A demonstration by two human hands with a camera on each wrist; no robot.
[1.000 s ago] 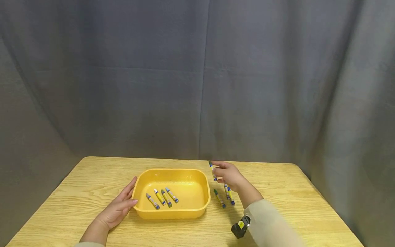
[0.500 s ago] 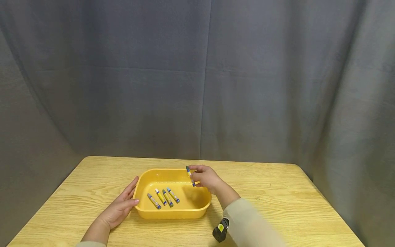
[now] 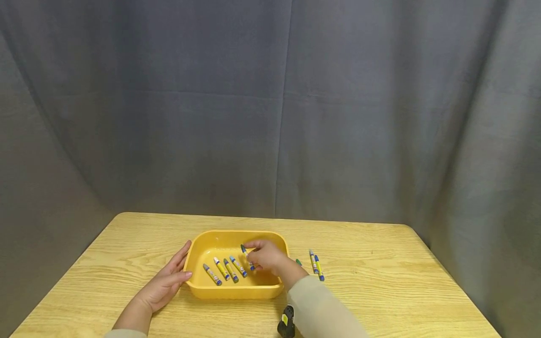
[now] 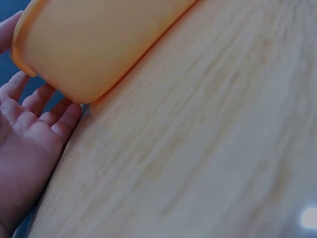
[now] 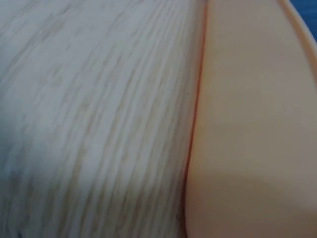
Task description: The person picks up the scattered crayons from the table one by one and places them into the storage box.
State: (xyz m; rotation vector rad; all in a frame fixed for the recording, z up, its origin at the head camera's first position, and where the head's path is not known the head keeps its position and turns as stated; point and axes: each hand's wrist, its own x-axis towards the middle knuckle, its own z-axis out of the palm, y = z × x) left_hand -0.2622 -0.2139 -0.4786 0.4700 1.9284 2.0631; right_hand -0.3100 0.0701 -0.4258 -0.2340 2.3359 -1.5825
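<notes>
In the head view a yellow plastic tub (image 3: 236, 293) stands on the table, with several crayons (image 3: 230, 270) lying side by side on its floor. My right hand (image 3: 266, 257) is inside the tub's right half and pinches a dark green crayon (image 3: 248, 258) between thumb and fingers, just right of that row. My left hand (image 3: 162, 284) rests against the tub's left end, fingers extended along the outside and thumb at the rim. The left wrist view shows those fingers (image 4: 64, 119) touching the outer wall. The right wrist view shows the tub's side wall (image 5: 252, 124), not the hand.
Right of the tub lie a grey-tipped crayon (image 3: 313, 261) and a blue-tipped crayon (image 3: 319, 268) side by side. A green crayon (image 3: 298, 262) is mostly hidden by my right forearm. A grey curtain (image 3: 270, 112) hangs behind the wooden table (image 3: 380, 281).
My right hand has carried the dark green crayon leftward from beside the tub, over the rim and down inside it. The left hand has stayed at the tub's left end.
</notes>
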